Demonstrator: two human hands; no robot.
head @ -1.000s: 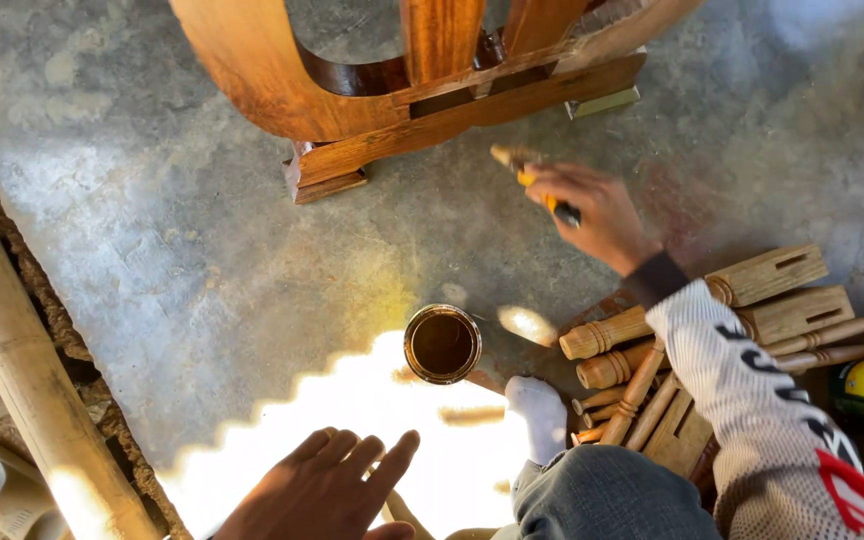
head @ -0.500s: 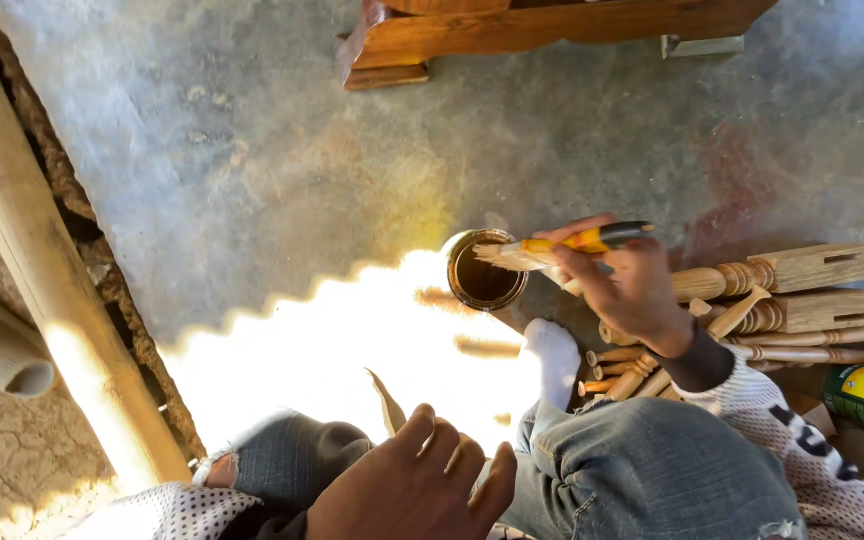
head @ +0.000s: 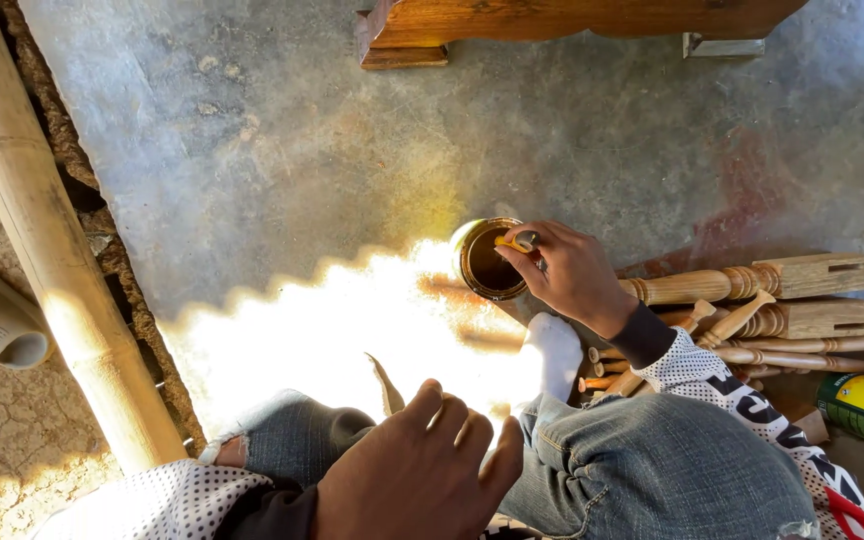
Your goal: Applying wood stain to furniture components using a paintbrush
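Your left hand (head: 417,470) rests nearest you on your jeans-clad knee (head: 342,440), fingers loosely together, holding nothing. Beyond the knee, your right hand (head: 567,270) pinches a yellow-handled brush (head: 514,242) over the open tin of dark varnish (head: 487,262), which stands on the concrete floor (head: 282,150). Just right of the tin lie turned wooden spindles (head: 752,300). Far past the tin sits a varnished wooden furniture base (head: 552,25).

Tin (head: 490,260): shiny metal, dark glossy liquid inside. Turned legs (head: 752,300): bare pale wood, matt. Floor (head: 302,150): rough grey concrete.
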